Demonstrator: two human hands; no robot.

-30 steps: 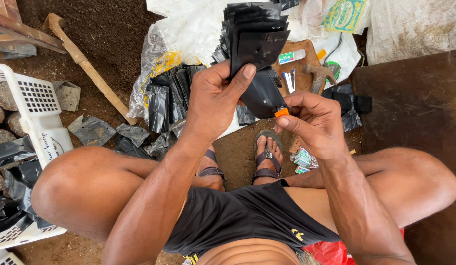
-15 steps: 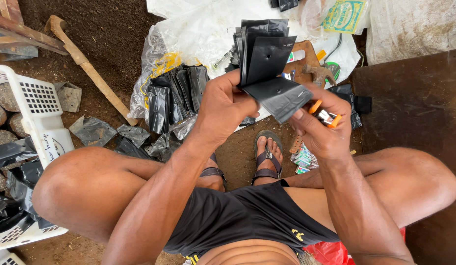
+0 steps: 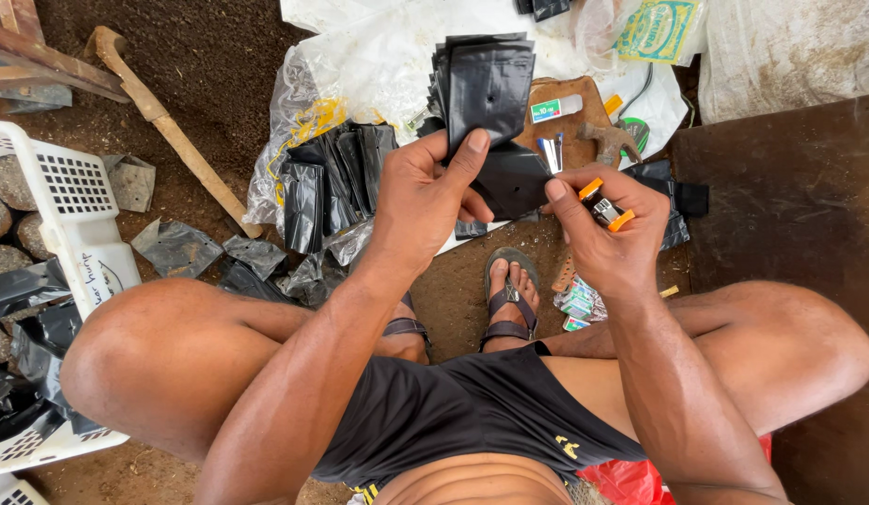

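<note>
My left hand (image 3: 425, 192) pinches a stack of black plastic bags (image 3: 486, 93) upright, thumb pressed on the front so they stay fanned. My right hand (image 3: 607, 229) is closed around an orange lighter (image 3: 603, 208), forefinger touching the front bag's lower corner. There is open air above my sandals (image 3: 504, 299); a wooden board (image 3: 584, 122) lies just beyond.

I see the black bags (image 3: 488, 93) in the left hand (image 3: 425, 192) as thin plastic film, semi-matt with a dull sheen. Right hand (image 3: 614, 238) grips a small tool (image 3: 604, 208): orange plastic, bright metal middle. Heap of black bags (image 3: 333, 182) lies on a crinkled, glossy clear plastic sheet (image 3: 378, 65). Stick (image 3: 172, 131) is rough bare wood. Basket (image 3: 65, 210) is white moulded plastic, scuffed. Ground (image 3: 219, 56) is coarse matt soil. Sandals (image 3: 506, 299): dark straps, look rubbery.
</note>
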